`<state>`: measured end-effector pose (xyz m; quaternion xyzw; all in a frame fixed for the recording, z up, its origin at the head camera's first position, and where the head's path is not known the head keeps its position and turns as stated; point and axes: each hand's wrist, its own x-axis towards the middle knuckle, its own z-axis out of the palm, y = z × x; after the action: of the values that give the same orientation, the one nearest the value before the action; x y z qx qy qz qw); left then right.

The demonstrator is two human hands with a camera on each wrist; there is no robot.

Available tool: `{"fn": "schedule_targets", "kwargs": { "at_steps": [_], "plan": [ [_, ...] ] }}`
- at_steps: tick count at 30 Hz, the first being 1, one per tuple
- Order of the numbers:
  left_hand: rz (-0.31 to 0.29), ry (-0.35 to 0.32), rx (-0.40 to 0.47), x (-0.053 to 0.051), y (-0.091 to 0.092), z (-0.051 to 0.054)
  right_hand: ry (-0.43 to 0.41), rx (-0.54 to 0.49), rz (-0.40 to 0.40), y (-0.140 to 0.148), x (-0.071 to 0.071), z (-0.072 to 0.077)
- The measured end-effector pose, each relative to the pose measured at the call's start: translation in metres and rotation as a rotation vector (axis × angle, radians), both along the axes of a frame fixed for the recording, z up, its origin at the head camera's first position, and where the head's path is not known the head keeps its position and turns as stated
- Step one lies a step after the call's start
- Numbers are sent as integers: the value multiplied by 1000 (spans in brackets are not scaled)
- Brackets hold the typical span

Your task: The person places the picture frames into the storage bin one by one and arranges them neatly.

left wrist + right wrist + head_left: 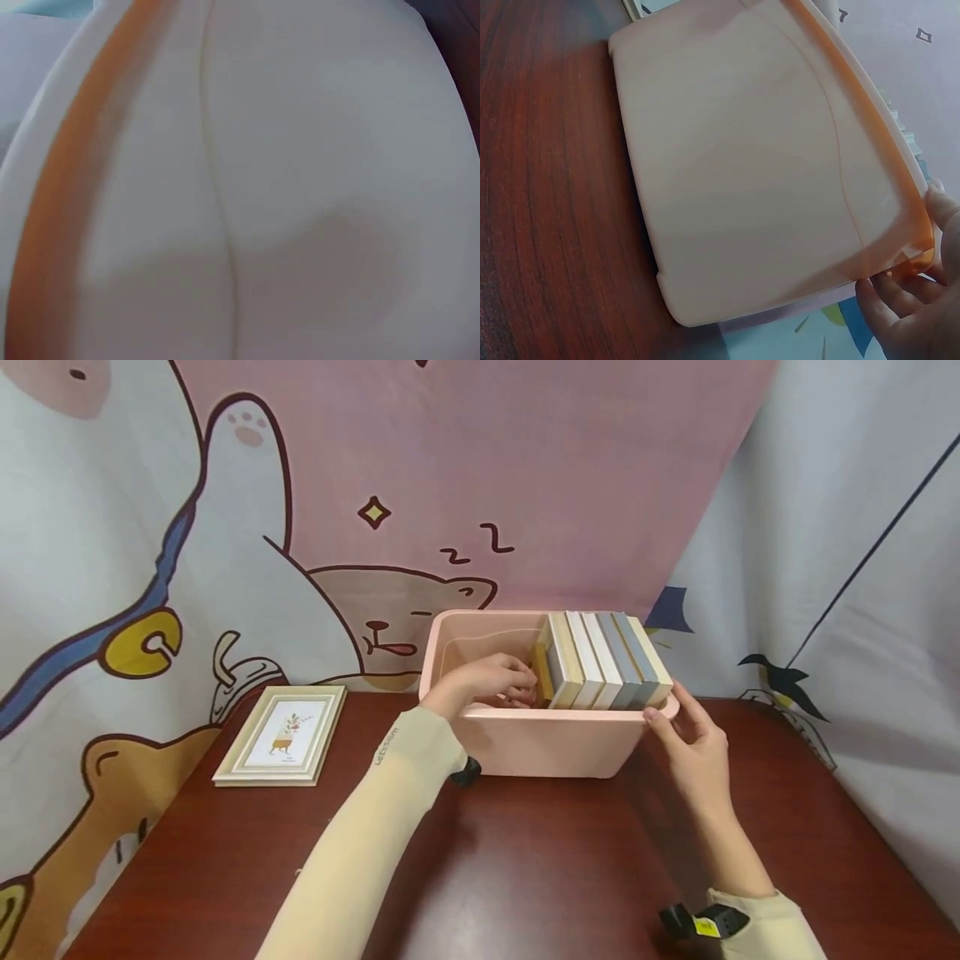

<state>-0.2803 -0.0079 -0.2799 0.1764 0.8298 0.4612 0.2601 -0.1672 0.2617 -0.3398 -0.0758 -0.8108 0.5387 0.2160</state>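
A pale pink plastic bin (547, 745) stands on the table, its right part filled with a row of slim frame-like pieces (600, 660), upright on edge, in cream, white and grey-blue. At the row's left end leans a golden-yellow piece (542, 672). My left hand (495, 681) reaches over the front rim into the bin, its bent fingers against the golden piece; whether they pinch it is hidden. My right hand (697, 756) grips the bin's right front corner, thumb on the rim. In the right wrist view, these fingers (885, 304) curl around the corner. The left wrist view shows only the bin wall (300, 150) close up.
A cream picture frame (281, 735) with a potted-plant print lies flat on the left of the reddish-brown table (555, 860). Behind the table hangs a cartoon-printed cloth (585, 485), close to the bin's back.
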Motion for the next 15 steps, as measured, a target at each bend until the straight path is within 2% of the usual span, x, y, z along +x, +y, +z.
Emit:
{"fn": "schedule_targets", "kwargs": {
  "at_steps": [3, 5, 9, 12, 15],
  "plan": [
    [40, -6, 38, 1, -2, -1, 5, 10, 7, 0, -2, -1],
    [102, 40, 63, 2, -4, -3, 3, 17, 22, -1, -3, -2],
    [248, 153, 195, 6, -15, -3, -37, 30, 30, -2, 0, -6],
    [275, 230, 305, 10, -34, 6, -39, 36, 12, 0, 2, -6],
    [300, 288, 375, 12, -62, 19, 6, 41, -18, 5, 1, -1]
  ]
}}
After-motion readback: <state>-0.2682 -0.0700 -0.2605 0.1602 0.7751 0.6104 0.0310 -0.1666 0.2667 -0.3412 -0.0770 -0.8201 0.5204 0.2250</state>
